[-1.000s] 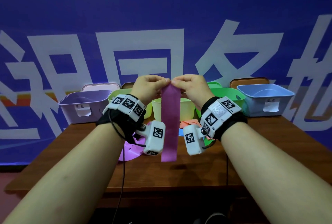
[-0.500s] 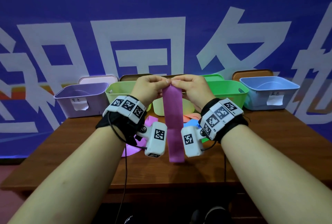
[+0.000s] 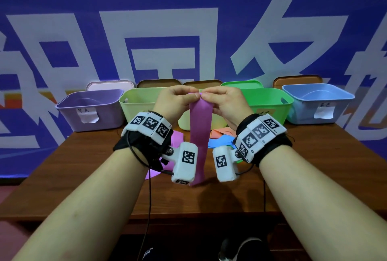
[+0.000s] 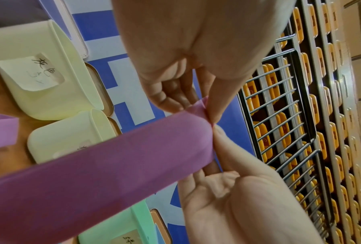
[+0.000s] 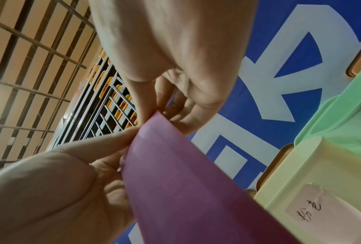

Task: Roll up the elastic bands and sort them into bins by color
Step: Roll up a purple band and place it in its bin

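Observation:
A magenta elastic band (image 3: pixel 199 135) hangs straight down above the brown table (image 3: pixel 293 166). My left hand (image 3: pixel 193 96) and my right hand (image 3: pixel 207 95) pinch its top edge side by side, thumbs against forefingers. In the left wrist view the left hand (image 4: pixel 210 113) meets the right hand (image 4: pixel 217 132) at the end of the band (image 4: pixel 112 165). The right wrist view shows the right hand (image 5: pixel 150 113) pinching the corner of the band (image 5: pixel 185 181), with the left hand (image 5: pixel 131 133) beside it. The band's lower end hangs free between the wrist cameras.
A row of bins lines the table's back edge: purple (image 3: pixel 90 110), light green (image 3: pixel 142 101), pale yellow (image 3: pixel 217 122), green (image 3: pixel 268 103), blue (image 3: pixel 318 103). Loose bands lie under my hands: lilac (image 3: pixel 177 137), orange (image 3: pixel 222 134), blue (image 3: pixel 219 142).
Both hands stay pinched on the band's top edge at about the same height. The head view has shifted a little, and the band's hanging end has narrowed and twisted slightly.

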`<move>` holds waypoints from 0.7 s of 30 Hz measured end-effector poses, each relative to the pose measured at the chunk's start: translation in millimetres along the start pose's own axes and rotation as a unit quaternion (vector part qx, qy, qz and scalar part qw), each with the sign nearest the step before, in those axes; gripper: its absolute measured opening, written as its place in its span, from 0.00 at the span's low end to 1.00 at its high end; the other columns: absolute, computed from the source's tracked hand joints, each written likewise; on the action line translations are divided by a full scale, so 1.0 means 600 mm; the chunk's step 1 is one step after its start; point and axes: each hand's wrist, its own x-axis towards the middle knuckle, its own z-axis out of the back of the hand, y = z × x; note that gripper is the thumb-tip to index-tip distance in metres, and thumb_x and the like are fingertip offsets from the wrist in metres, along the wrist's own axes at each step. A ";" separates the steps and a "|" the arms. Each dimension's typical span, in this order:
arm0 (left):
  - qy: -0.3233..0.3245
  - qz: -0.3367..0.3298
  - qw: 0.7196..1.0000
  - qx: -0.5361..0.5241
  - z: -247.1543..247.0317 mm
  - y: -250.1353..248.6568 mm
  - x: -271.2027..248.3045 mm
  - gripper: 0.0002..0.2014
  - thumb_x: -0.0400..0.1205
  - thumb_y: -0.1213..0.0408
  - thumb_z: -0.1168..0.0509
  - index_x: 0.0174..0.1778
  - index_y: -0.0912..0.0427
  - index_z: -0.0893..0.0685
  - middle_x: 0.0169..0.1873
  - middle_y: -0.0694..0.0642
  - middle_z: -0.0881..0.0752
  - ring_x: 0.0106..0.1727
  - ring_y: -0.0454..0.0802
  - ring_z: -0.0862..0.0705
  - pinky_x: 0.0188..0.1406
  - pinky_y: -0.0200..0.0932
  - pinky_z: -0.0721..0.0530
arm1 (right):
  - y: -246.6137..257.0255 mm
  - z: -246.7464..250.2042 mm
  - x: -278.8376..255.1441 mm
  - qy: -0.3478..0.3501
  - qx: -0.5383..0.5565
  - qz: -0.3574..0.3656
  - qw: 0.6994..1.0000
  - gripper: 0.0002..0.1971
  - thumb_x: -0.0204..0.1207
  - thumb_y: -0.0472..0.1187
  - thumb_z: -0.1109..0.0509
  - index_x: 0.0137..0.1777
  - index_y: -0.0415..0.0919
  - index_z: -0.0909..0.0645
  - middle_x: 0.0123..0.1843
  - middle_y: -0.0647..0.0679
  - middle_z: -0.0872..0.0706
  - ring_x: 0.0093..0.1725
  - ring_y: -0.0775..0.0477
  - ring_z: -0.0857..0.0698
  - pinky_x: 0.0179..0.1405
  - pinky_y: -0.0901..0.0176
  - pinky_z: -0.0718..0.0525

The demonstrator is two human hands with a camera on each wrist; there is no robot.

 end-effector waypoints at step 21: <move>0.011 0.045 0.998 -0.039 0.015 0.020 0.001 0.07 0.81 0.76 0.36 0.45 0.60 0.15 0.33 0.53 0.14 0.31 0.43 0.17 0.29 0.31 0.19 | -0.019 -0.006 0.008 0.027 0.020 -0.011 0.999 0.05 0.78 0.31 0.32 0.45 0.38 0.14 0.38 0.44 0.13 0.35 0.52 0.14 0.37 0.63 0.14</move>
